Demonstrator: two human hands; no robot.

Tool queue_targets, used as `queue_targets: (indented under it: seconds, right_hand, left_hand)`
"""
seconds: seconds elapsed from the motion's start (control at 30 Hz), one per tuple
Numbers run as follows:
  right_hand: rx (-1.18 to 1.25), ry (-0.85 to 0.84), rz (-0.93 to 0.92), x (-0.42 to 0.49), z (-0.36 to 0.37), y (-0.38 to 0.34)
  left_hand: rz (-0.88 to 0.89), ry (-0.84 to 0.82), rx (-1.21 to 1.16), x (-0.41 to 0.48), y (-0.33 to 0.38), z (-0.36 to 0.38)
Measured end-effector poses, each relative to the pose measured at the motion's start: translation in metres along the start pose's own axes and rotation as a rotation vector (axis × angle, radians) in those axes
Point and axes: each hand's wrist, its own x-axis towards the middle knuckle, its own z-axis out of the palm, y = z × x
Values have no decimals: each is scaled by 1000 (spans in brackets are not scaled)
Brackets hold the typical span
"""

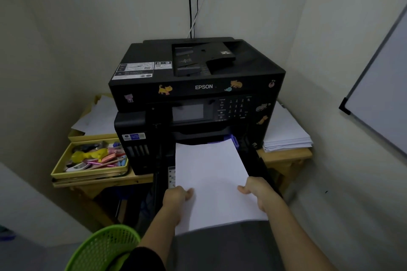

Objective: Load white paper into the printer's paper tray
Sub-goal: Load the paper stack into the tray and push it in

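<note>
A black Epson printer (198, 86) with animal stickers stands on a wooden table in a room corner. Its black paper tray (259, 165) is pulled out toward me from the lower front. A stack of white paper (211, 174) lies over the tray, its far edge inside the printer's opening. My left hand (176, 198) grips the paper's left edge, thumb on top. Over at the right edge of the stack my right hand (257, 191) holds on in the same way. The near end of the paper sticks out past the tray toward me.
A yellow tray (66, 167) of pens and small items sits left of the printer, with loose sheets behind it. Another white paper stack (286, 136) lies on the table at the right. A green mesh basket (103, 248) is at lower left. Cables (190, 2) run up the wall; a whiteboard (383, 94) hangs right.
</note>
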Motion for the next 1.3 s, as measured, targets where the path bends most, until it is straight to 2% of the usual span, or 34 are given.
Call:
queue_targets:
  seconds: [0.1,0.2,0.47,0.93,1.3]
  right_hand:
    - [-107,-43,-11,7,0,-2]
    - [-151,-46,-4,13,0,-3]
    - [-82,-6,-4,26,0,-3]
    - [43,-35,42,50,3,-15]
    - [94,-35,19,68,8,-38]
  left_hand:
    - [0,-79,17,8,-2,-1]
    - [-14,-90,25,10,-2,-2]
    - [14,-57,-37,21,4,0]
    - [-39,-139,-158,51,13,2]
    - [-56,-125,-192,84,30,4]
